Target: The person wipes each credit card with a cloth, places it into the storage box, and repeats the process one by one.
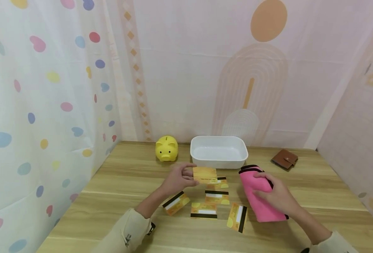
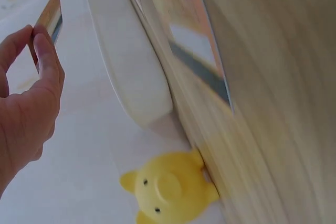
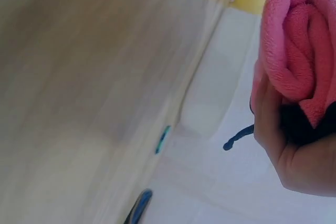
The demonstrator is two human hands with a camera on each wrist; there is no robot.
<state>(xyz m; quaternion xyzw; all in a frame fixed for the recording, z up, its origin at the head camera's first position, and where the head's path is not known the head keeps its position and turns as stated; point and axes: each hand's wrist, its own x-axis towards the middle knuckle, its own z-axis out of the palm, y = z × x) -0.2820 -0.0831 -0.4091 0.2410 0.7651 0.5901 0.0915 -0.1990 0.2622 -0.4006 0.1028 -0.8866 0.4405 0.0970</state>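
Observation:
In the head view my left hand (image 1: 178, 179) pinches an orange-yellow bank-style card (image 1: 204, 174) between thumb and fingers, raised above the table. The left wrist view shows this pinched card (image 2: 51, 17) nearly edge-on. My right hand (image 1: 276, 193) grips a pink towel (image 1: 253, 193) with black edging, rolled or folded into a bundle. Its fluffy folds (image 3: 296, 51) fill the upper right of the right wrist view, with a dark cord hanging near the fingers. Below and between the hands lie several matching cards (image 1: 203, 210), striped side up; one is partly covered by the held card.
A white rectangular basin (image 1: 219, 163) stands at the back of the wooden table (image 1: 110, 196). Left of it sits a yellow piggy bank (image 1: 166, 149); a brown wallet (image 1: 284, 159) lies at the back right. Patterned curtains (image 1: 180, 70) hang behind and beside the table.

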